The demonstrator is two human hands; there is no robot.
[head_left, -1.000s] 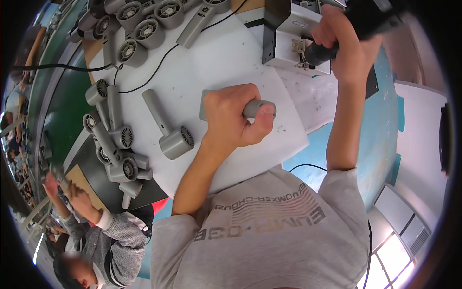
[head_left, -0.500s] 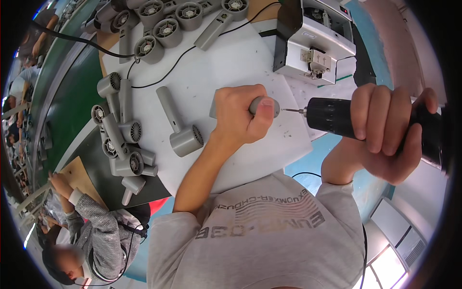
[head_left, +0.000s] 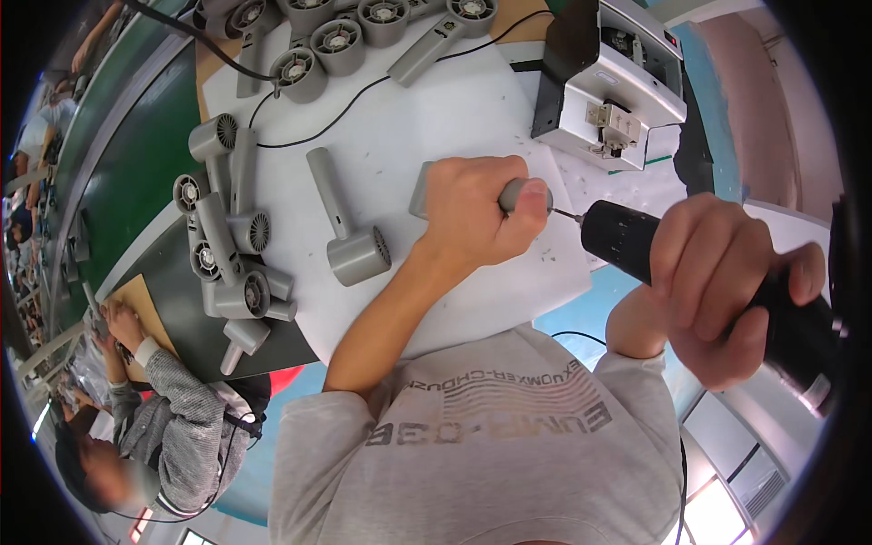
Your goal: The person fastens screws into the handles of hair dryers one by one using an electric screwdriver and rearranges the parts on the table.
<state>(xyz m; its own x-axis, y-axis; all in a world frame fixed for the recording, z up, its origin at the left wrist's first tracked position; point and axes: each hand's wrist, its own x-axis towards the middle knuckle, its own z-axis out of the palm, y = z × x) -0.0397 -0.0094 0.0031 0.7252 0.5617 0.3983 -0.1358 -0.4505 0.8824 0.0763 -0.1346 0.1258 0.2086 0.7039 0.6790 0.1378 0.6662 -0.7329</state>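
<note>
Hands both clamped, apart | left hand (head_left: 472, 213) grips grey dryer handle (head_left: 522, 193) on white desk (head_left: 427, 109), mid-scene, end facing right | right hand (head_left: 718, 286) holds black electric screwdriver (head_left: 636, 241), lying left-right, bit touching handle end

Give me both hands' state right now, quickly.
Left hand: closed around a grey hair dryer body on the white table.
Right hand: closed around a black electric screwdriver, bit at the dryer's end.
</note>
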